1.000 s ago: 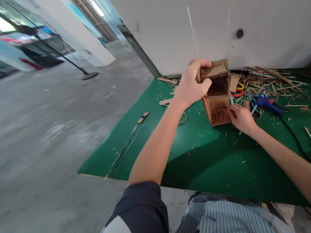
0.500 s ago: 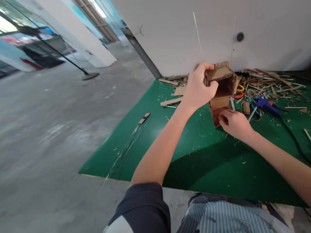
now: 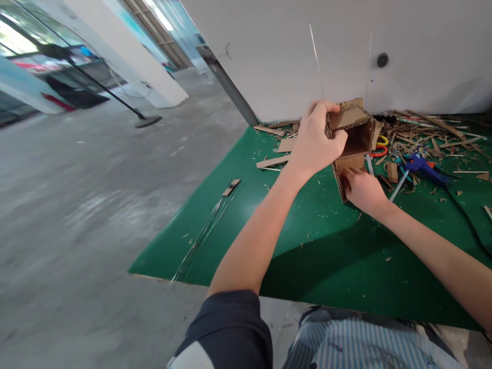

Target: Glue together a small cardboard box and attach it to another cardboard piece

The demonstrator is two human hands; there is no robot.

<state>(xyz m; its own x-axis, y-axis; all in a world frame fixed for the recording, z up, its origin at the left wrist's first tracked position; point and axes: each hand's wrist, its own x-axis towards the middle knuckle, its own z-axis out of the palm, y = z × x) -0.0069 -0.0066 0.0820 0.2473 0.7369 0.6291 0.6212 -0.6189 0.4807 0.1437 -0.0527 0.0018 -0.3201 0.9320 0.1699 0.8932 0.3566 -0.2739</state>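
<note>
A small cardboard box (image 3: 350, 118) with open compartments is tilted above the green table. My left hand (image 3: 317, 138) grips its upper left wall, thumb at the front edge and fingers over the top. Inside the lower compartment are the curled fingertips of my right hand (image 3: 363, 189); whether they pinch anything there is hidden. Just right of the box lie scissors (image 3: 380, 146) with yellow and orange handles. A blue glue gun (image 3: 425, 168) with a clear glue stick rests beyond my right wrist.
Cardboard scraps and strips (image 3: 430, 130) are heaped along the white wall (image 3: 269, 51). A bundle of thin clear strands (image 3: 203, 233) with a small cardboard piece (image 3: 231, 187) lies at the table's left edge. A black cord (image 3: 467, 218) runs down the right side.
My right hand has shifted slightly left and up, deeper into the lower compartment. The left hand keeps its grip on the box. The whole view has drifted slightly.
</note>
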